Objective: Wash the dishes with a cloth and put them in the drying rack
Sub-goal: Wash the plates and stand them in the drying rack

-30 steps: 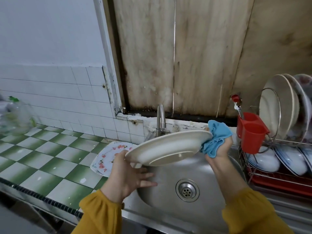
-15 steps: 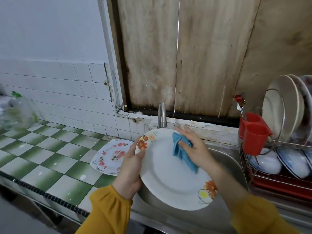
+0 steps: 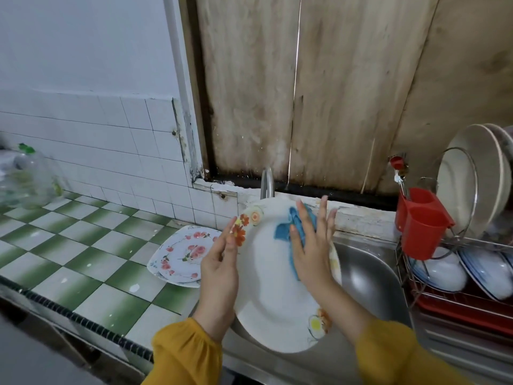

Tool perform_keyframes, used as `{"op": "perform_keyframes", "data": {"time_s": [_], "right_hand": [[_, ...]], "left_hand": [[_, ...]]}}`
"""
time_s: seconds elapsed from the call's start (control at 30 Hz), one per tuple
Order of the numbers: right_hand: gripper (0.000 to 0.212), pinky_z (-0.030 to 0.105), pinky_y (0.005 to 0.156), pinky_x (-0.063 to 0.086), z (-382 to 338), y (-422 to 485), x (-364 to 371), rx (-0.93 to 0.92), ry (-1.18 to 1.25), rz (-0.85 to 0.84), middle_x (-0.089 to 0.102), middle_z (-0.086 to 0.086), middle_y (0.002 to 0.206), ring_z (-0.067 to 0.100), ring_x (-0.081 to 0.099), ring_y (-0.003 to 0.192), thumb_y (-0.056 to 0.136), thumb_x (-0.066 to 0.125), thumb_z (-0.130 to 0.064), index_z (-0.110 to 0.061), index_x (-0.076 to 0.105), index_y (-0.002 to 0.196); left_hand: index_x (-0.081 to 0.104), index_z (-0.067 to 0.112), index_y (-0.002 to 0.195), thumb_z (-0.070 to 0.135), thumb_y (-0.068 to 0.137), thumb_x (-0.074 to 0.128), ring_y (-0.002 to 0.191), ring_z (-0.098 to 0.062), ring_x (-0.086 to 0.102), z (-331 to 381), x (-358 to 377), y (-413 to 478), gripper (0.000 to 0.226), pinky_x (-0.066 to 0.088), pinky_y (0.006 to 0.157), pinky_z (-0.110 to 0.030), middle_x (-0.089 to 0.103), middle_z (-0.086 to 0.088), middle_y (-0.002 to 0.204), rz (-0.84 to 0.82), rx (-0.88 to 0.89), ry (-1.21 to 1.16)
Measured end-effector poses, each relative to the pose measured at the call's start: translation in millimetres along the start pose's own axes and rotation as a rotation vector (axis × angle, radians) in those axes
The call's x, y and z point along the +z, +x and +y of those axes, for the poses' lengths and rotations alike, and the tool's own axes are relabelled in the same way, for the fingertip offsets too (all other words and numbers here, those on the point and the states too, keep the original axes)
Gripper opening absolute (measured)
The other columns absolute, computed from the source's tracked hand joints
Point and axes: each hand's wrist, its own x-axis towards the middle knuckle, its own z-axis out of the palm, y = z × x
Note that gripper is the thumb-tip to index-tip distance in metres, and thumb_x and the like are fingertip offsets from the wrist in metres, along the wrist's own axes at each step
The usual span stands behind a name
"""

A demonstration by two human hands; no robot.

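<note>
Head view: a round white ceramic plate with orange flower prints on its rim (image 3: 272, 295) is held tilted, face toward the camera, over the stainless steel sink (image 3: 369, 276). The left hand (image 3: 219, 270) lies against the plate's left rim, fingers stretched nearly straight along the edge and not curled round it (thumb not visible). The right hand (image 3: 311, 251) is flat and spread, fingers straight, pressing a small blue cloth (image 3: 283, 232) onto the upper part of the plate's face. The cloth pokes out from the hand's thumb side. Both wrists are in mustard-yellow sleeves (image 3: 188, 357).

A curved metal faucet (image 3: 267, 182) stands just behind the plate's top edge. Left of the sink, a square white plate with red flower print (image 3: 180, 251) lies flat on the green-and-white checkered tile counter (image 3: 83, 259), near the left hand. At the far left is a clear plastic bottle with a green cap (image 3: 25, 179), blurred.

Right of the sink is a wire drying rack (image 3: 416, 290) with a red plastic cutlery holder (image 3: 422, 226) hung on its near side. Pale round plates (image 3: 472, 179) stand upright on the rack's upper level, and white bowls with blue rims (image 3: 441, 270) sit on the lower level.
</note>
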Motion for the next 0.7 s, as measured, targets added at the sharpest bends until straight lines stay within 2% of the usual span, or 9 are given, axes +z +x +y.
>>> {"op": "perform_keyframes", "data": {"time_s": [0.07, 0.13, 0.2, 0.27, 0.37, 0.43, 0.5, 0.6, 0.7], "right_hand": [[0.052, 0.035, 0.119, -0.014, -28.7, -6.9, 9.8, -0.121, 0.137, -0.026, -0.01, -0.005, 0.164, 0.018, -0.018, 0.149, 0.1, 0.033, -0.045, -0.055, 0.014, 0.148], [0.054, 0.032, 0.12, -0.013, -47.7, -34.6, 15.9, -0.326, 0.225, -0.246, -0.005, -0.003, 0.164, 0.019, -0.013, 0.15, 0.103, 0.033, -0.042, -0.055, 0.008, 0.149], [0.053, 0.037, 0.121, -0.01, -33.5, -58.0, 15.4, -0.579, 0.109, -0.452, -0.004, -0.006, 0.164, 0.023, -0.01, 0.151, 0.104, 0.028, -0.044, -0.05, 0.006, 0.151], [0.05, 0.045, 0.122, -0.004, 5.6, -56.2, 11.8, -0.749, -0.073, -0.448, -0.004, -0.011, 0.164, 0.023, -0.008, 0.151, 0.104, 0.025, -0.048, -0.048, 0.011, 0.151], [0.05, 0.056, 0.11, 0.011, 41.5, -27.5, 4.7, -0.438, -0.177, -0.33, -0.016, -0.016, 0.161, 0.017, -0.022, 0.148, 0.101, 0.024, -0.052, -0.055, 0.008, 0.149], [0.055, 0.057, 0.109, 0.008, 31.7, -8.2, 3.7, -0.231, -0.129, -0.195, -0.021, -0.017, 0.16, 0.017, -0.027, 0.146, 0.099, 0.027, -0.048, -0.055, 0.005, 0.149], [0.059, 0.055, 0.117, 0.001, 3.2, 1.4, 9.6, -0.194, -0.043, -0.053, -0.021, -0.016, 0.16, 0.021, -0.024, 0.147, 0.099, 0.03, -0.042, -0.05, 0.002, 0.151], [0.067, 0.047, 0.121, -0.007, -35.3, -18.7, 19.3, -0.37, 0.158, -0.128, -0.018, -0.011, 0.162, 0.025, -0.015, 0.15, 0.101, 0.034, -0.029, -0.044, -0.005, 0.152], [0.059, 0.047, 0.121, -0.001, -18.2, -55.0, 23.1, -0.784, 0.004, -0.355, -0.011, -0.004, 0.164, 0.029, -0.004, 0.151, 0.105, 0.028, -0.036, -0.035, -0.003, 0.155]], "left_hand": [[0.062, 0.035, 0.115, 0.021, 0.099, 0.046, 0.098, 0.013, 0.062, -2.4, 8.3, -4.9, 0.026, 0.047, 0.075, -0.004, 0.07, 0.025, 0.103, -0.017, 0.068, 0.062], [0.062, 0.035, 0.116, 0.019, 0.099, 0.047, 0.108, 0.006, 0.062, -3.5, 5.4, 0.1, 0.027, 0.048, 0.084, -0.009, 0.07, 0.025, 0.104, 0.012, 0.105, 0.099], [0.064, 0.035, 0.116, 0.02, 0.099, 0.048, 0.108, -0.007, 0.066, -1.2, -7.0, 10.4, 0.028, 0.053, 0.086, -0.02, 0.073, 0.012, 0.107, 0.076, 0.09, 0.062], [0.066, 0.034, 0.116, 0.024, 0.098, 0.05, 0.102, -0.01, 0.068, 4.9, -20.6, 16.8, 0.026, 0.056, 0.08, -0.021, 0.074, 0.008, 0.106, 0.112, 0.101, 0.04], [0.061, 0.028, 0.122, 0.02, 0.098, 0.049, 0.089, 0.009, 0.066, 9.3, -22.9, 12.8, 0.028, 0.052, 0.07, -0.01, 0.072, 0.026, 0.092, 0.087, 0.132, 0.064], [0.059, 0.026, 0.124, 0.017, 0.099, 0.048, 0.086, 0.013, 0.064, 4.7, -16.6, 6.3, 0.029, 0.049, 0.067, -0.006, 0.07, 0.031, 0.088, 0.05, 0.145, 0.079], [0.061, 0.027, 0.121, 0.02, 0.096, 0.049, 0.095, 0.007, 0.066, -0.5, -8.5, 1.4, 0.028, 0.052, 0.074, -0.011, 0.072, 0.025, 0.097, -0.004, 0.155, 0.103], [0.064, 0.03, 0.119, 0.026, 0.091, 0.053, 0.11, -0.002, 0.064, -0.3, -1.8, -1.2, 0.03, 0.052, 0.089, -0.017, 0.071, 0.017, 0.112, -0.048, 0.207, 0.144], [0.066, 0.021, 0.12, 0.022, 0.093, 0.054, 0.102, 0.001, 0.066, 7.1, -13.1, 9.4, 0.029, 0.051, 0.08, -0.012, 0.073, 0.017, 0.102, 0.051, 0.213, 0.099]]}}
